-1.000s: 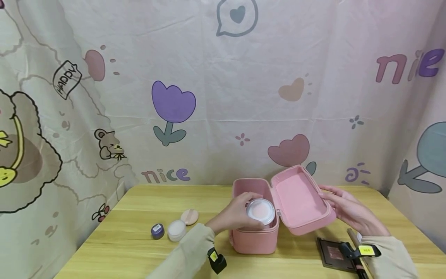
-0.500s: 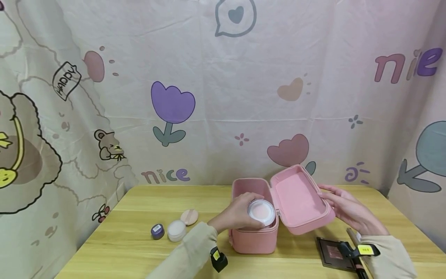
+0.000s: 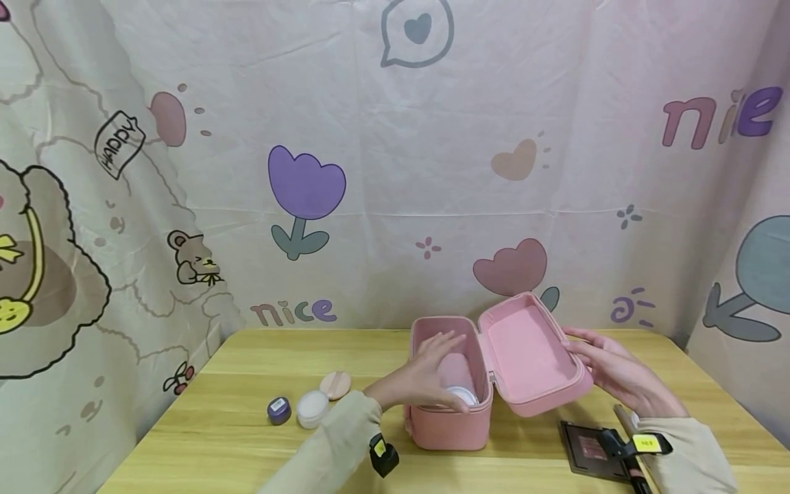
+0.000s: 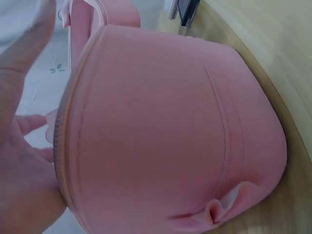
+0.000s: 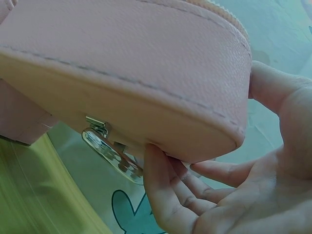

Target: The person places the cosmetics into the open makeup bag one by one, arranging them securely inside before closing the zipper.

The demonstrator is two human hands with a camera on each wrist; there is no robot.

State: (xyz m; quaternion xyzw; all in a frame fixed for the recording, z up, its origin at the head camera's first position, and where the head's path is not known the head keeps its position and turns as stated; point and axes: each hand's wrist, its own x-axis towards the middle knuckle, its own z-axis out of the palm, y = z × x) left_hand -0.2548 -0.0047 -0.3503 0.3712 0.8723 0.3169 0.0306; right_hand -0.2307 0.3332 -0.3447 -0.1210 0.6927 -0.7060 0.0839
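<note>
A pink zip cosmetic case point(image 3: 450, 429) stands unzipped on the wooden table. My left hand point(image 3: 426, 377) reaches over its left rim, fingers spread and holding nothing. Below the thumb, a round container with a clear edge point(image 3: 464, 395) sits inside the case at the near end, partly hidden by the front rim. The lid point(image 3: 531, 350) hangs tilted out to the right, and my right hand point(image 3: 623, 374) grips its outer edge. In the right wrist view the thumb is at the lid's side point(image 5: 146, 63) and fingers lie underneath, beside a metal-fitted handle point(image 5: 114, 156).
Left of the case sit a small purple-sided jar point(image 3: 279, 410), a white round jar point(image 3: 313, 408) and a powder puff point(image 3: 336, 385). A dark makeup palette point(image 3: 589, 449) lies at the right under the right wrist, with slim sticks beside it. A printed curtain hangs behind the table.
My left hand has let go of the round container, which has dropped lower into the case, and the fingers have spread. The right hand and lid have stayed put.
</note>
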